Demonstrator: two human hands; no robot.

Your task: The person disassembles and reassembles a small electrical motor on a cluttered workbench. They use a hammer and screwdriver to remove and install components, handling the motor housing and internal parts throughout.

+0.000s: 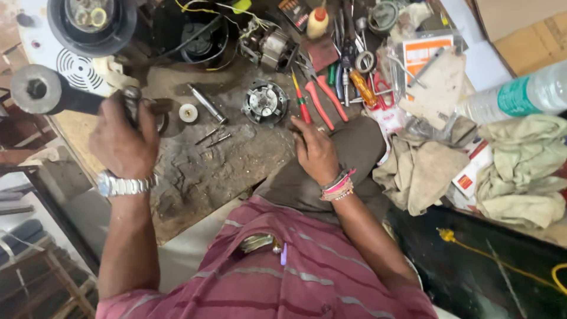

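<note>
My left hand (123,142), with a metal wristwatch, is closed around a dark tool handle (131,103) beside a black cylinder with a grey socket end (36,90). My right hand (315,151), with coloured bracelets, rests on the worn bench (236,159) near my knee, fingertips close to a red screwdriver (302,101) and red-handled pliers (323,97). Whether it pinches something small is hidden. A round metal motor part (265,101), a white disc (188,113), a steel shaft (207,103) and loose screws (214,137) lie between my hands.
A white appliance base with a black cup (88,23) stands at the back left, a motor (270,48) and black housing (198,35) behind. Tools, a glue bottle (318,22), rags (520,171), a plastic bottle (520,94) and cartons crowd the right.
</note>
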